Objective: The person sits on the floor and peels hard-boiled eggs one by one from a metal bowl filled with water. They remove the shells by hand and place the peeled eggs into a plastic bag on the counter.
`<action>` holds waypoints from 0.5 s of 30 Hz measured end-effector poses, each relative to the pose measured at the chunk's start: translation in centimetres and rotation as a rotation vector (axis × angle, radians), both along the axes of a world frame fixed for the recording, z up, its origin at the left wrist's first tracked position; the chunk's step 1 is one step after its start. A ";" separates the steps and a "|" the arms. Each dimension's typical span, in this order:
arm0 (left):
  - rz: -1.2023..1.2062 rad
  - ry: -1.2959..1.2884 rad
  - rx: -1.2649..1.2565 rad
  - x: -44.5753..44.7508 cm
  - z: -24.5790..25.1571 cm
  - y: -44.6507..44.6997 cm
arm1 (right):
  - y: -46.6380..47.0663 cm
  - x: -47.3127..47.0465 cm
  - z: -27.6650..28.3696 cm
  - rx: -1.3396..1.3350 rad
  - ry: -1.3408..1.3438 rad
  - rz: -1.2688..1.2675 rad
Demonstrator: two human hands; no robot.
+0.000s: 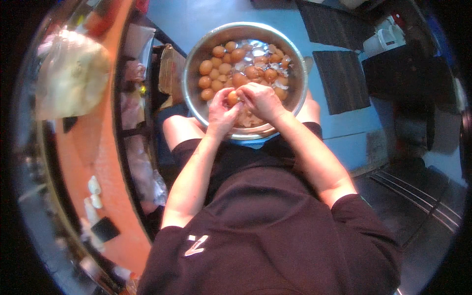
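Note:
A wide metal basin (190, 107) stands before me between my knees. Many brown eggs (205, 67) lie in it with water, and pieces of eggshell (281, 85) are scattered among those at the right. Over the near part of the basin, my left hand (222, 114) holds one brown egg (233, 98) between thumb and fingers. The fingertips of my right hand (260, 99) touch the same egg from the right side. Broken shell (247, 118) lies below my hands against the near wall. The fingers partly cover the held egg.
An orange counter (107, 166) runs along the left, bearing a round, pale, plastic-like thing (73, 75) and a dark flat object (105, 229). Beside the basin stands a cardboard box (171, 73). Dark mats (341, 82) lie on the blue floor to the right, near a white bucket (379, 42).

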State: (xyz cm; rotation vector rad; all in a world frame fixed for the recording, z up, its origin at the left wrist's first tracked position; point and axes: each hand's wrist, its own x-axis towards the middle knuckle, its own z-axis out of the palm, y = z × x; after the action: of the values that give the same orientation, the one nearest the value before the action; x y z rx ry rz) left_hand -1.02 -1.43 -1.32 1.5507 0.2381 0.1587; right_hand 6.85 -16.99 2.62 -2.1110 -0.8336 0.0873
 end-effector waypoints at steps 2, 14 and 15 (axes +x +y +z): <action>-0.010 0.026 -0.041 0.1 0.3 -0.1 | 0.0 -0.3 -0.9 -0.025 -0.116 0.013; -0.020 0.010 -0.160 0.1 0.4 0.0 | -0.4 -1.0 -1.1 0.237 0.357 -0.145; -0.018 0.030 -0.191 0.1 0.2 0.0 | -0.4 -0.9 -0.9 0.213 0.365 -0.155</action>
State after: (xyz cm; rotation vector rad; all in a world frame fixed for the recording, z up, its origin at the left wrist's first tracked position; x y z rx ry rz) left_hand -0.87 -1.42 -1.15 1.3654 0.2557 0.0956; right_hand 5.93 -17.36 1.72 -1.8749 -0.4398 0.2804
